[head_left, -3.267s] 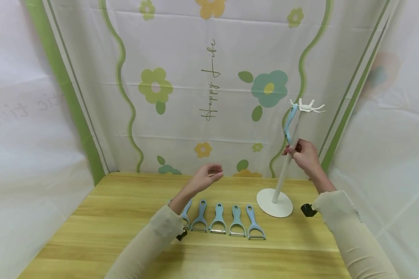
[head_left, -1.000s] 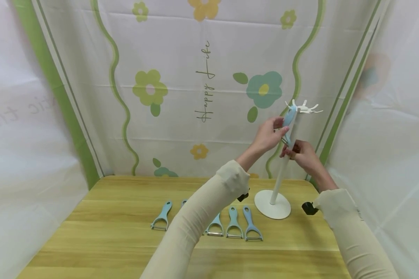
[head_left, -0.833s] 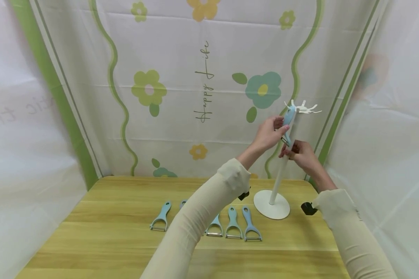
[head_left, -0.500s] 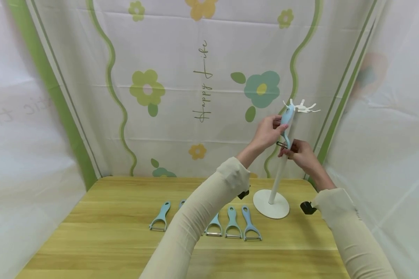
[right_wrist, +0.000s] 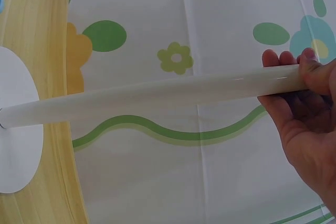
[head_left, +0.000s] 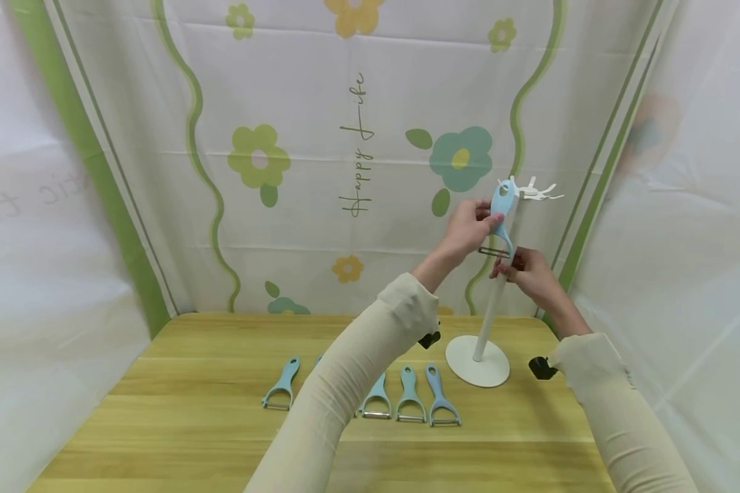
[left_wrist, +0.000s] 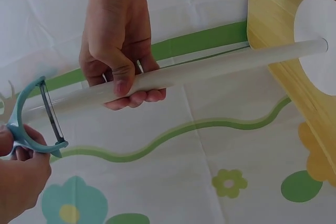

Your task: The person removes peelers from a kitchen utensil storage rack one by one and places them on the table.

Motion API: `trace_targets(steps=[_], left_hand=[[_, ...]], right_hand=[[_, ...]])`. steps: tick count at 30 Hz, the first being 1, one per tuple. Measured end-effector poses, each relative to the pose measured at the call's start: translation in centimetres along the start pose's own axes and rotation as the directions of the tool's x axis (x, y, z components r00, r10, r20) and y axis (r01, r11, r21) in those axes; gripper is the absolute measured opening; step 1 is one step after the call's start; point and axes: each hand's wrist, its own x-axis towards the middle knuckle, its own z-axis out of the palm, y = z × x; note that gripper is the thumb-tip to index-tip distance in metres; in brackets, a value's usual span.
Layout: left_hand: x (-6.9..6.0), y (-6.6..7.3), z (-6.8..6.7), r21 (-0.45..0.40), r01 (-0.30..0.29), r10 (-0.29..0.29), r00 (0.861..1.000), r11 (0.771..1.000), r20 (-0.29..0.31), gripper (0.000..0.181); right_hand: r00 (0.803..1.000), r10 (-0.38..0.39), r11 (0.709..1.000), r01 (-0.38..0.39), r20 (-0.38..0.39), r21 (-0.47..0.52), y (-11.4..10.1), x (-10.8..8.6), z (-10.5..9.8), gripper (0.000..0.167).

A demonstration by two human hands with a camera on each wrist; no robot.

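A light blue peeler [head_left: 502, 205] is pinched by its handle in my left hand [head_left: 467, 229], at the top of a white stand [head_left: 488, 318]. Its holed end is up beside the stand's hooks [head_left: 535, 192]; whether a hook tip passes through the hole I cannot tell. In the left wrist view the peeler's blade [left_wrist: 51, 113] lies across its forked head, close to the pole. Below the peeler, my right hand [head_left: 535, 272] grips the pole [right_wrist: 173, 94] between thumb and fingers. The stand's round base [head_left: 477, 373] is on the wooden table.
A row of blue and green peelers lies on the table [head_left: 179, 411], among them a leftmost peeler [head_left: 286, 376] and a rightmost peeler [head_left: 436, 390]. My left sleeve [head_left: 339, 383] hides part of the row. A patterned curtain [head_left: 321, 226] stands behind the table.
My left hand has risen from over the table to grip the peeler that hung at the hooks. The peeler has since turned its face towards the head camera. My right hand stays on the pole.
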Motion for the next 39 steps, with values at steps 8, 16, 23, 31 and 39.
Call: trace_targets(steps=[8,16,23,31,39], left_hand=[[-0.1,0.3,-1.0,-0.042,-0.023,0.023,1.000,0.999,-0.016,0.026],[-1.2,0.2,-1.7,-0.042,-0.069,0.069,0.998,0.997,-0.004,0.025],[-2.3,-0.2,-2.1,-0.031,-0.106,0.106,0.994,0.994,0.012,0.022],[-3.5,-0.9,-2.9,-0.039,-0.077,0.078,0.996,0.996,0.033,0.024],[-4.0,-2.1,-3.7,-0.032,-0.070,0.071,0.997,0.997,0.022,0.026]], right_hand=[[1.000,-0.005,1.000,0.005,0.018,-0.001,0.0,0.3,0.2,0.020],[1.000,0.017,1.000,-0.016,0.027,-0.025,0.2,0.5,-0.1,0.023],[1.000,-0.004,0.999,0.006,0.026,-0.047,0.4,0.2,-0.3,0.025],[0.999,-0.046,0.998,0.046,-0.001,-0.035,0.4,0.0,-0.2,0.019],[1.000,-0.030,0.999,0.030,0.002,-0.023,0.4,-0.1,0.0,0.021]])
